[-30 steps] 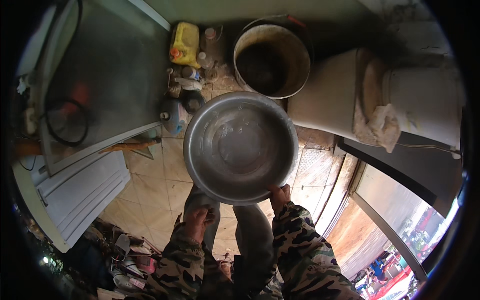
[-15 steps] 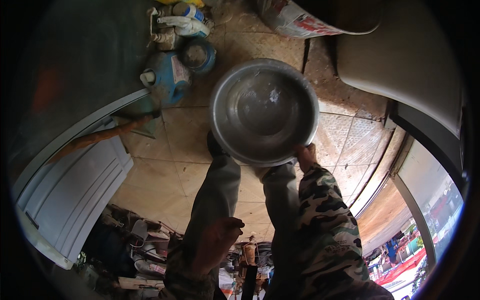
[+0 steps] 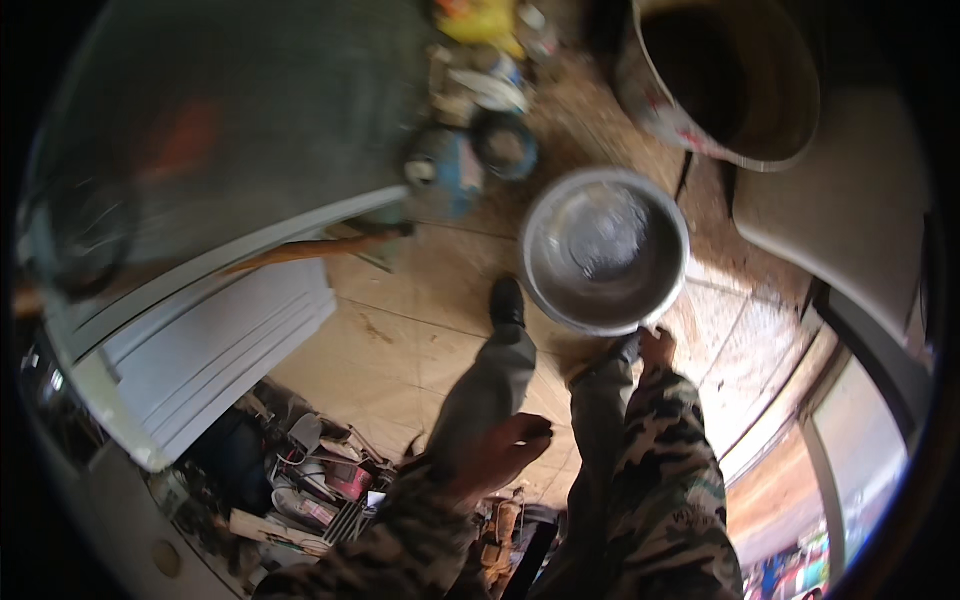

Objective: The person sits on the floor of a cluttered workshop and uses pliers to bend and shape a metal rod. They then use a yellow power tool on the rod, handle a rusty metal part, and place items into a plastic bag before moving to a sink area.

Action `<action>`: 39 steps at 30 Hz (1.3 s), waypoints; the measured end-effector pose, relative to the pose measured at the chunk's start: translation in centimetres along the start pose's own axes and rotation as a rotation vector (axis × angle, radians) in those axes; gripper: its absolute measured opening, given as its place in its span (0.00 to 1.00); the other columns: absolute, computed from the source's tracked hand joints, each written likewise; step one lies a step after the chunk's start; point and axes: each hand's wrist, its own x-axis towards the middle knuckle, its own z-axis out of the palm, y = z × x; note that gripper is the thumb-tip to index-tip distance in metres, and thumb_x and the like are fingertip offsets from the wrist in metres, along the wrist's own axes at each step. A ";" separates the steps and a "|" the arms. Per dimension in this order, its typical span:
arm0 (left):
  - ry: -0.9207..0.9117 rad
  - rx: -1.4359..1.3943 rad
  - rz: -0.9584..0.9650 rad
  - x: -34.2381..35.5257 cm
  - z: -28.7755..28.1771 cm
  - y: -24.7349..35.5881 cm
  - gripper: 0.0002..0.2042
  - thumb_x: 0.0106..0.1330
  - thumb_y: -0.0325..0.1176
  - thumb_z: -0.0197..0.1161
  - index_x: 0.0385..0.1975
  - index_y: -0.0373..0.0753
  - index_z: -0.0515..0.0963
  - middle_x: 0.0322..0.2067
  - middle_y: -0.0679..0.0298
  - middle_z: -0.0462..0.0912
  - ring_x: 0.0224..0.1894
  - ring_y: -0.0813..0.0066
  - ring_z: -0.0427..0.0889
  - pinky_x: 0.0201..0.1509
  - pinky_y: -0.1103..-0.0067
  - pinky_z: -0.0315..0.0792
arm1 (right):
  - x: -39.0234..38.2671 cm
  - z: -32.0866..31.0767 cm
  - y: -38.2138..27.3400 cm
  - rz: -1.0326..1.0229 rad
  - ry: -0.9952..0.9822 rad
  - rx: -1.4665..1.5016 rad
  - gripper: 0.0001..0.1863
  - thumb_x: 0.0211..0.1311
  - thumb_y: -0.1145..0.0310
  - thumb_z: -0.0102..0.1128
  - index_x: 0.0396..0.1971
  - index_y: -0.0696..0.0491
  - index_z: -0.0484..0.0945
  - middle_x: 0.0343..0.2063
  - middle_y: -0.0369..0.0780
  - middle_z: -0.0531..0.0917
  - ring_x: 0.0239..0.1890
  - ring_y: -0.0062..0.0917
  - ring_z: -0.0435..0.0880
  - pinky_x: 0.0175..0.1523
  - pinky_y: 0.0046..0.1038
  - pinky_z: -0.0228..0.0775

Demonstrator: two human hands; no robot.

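Observation:
A round grey metal basin (image 3: 552, 282) with a wide rim stands beyond my feet, its inside shiny, as if wet. My right hand (image 3: 657, 348) is at the near right of the basin's rim, fingers bent and seemingly just off the metal; the gap is hard to judge. My left hand (image 3: 508, 452) hangs in front of my left leg, fingers loosely curled with a gap to the thumb and nothing seen in them. Both arms wear camouflage sleeves.
A large pale bucket (image 3: 665, 122) stands at the far right. Beyond the basin to the left are a blue jug (image 3: 455, 180), a small round container (image 3: 505, 145) and a yellow bag (image 3: 478, 20). A white panel (image 3: 225, 350) leans at left, with clutter (image 3: 310, 490) nearer me.
The basin looks smaller and lower now, and my right hand seems to have come off its rim. My view has turned, so the scene shifts rightward. My left hand stays curled, slightly looser.

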 end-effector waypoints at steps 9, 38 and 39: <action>-0.012 -0.107 0.015 -9.0 5.4 -6.7 0.21 0.67 0.53 0.59 0.42 0.40 0.78 0.30 0.67 0.82 0.33 0.79 0.79 0.36 0.78 0.74 | -27.8 -10.0 -9.9 -0.381 -0.673 -0.134 0.14 0.62 0.67 0.59 0.44 0.58 0.79 0.27 0.42 0.85 0.27 0.29 0.86 0.31 0.29 0.79; 0.444 -0.747 0.259 -24.3 -23.0 -2.7 0.13 0.65 0.36 0.63 0.43 0.33 0.78 0.31 0.62 0.82 0.32 0.77 0.79 0.37 0.78 0.74 | -67.1 -5.3 -68.4 -1.829 -0.043 -1.102 0.33 0.51 0.74 0.60 0.61 0.39 0.69 0.39 0.44 0.77 0.36 0.43 0.82 0.37 0.39 0.77; 0.443 -0.796 0.251 -24.0 -23.3 -3.4 0.14 0.65 0.36 0.63 0.43 0.32 0.78 0.32 0.62 0.82 0.32 0.78 0.78 0.37 0.78 0.74 | -67.1 -5.1 -68.5 -1.803 -0.052 -1.140 0.33 0.51 0.74 0.59 0.61 0.38 0.69 0.39 0.44 0.77 0.36 0.43 0.82 0.37 0.39 0.77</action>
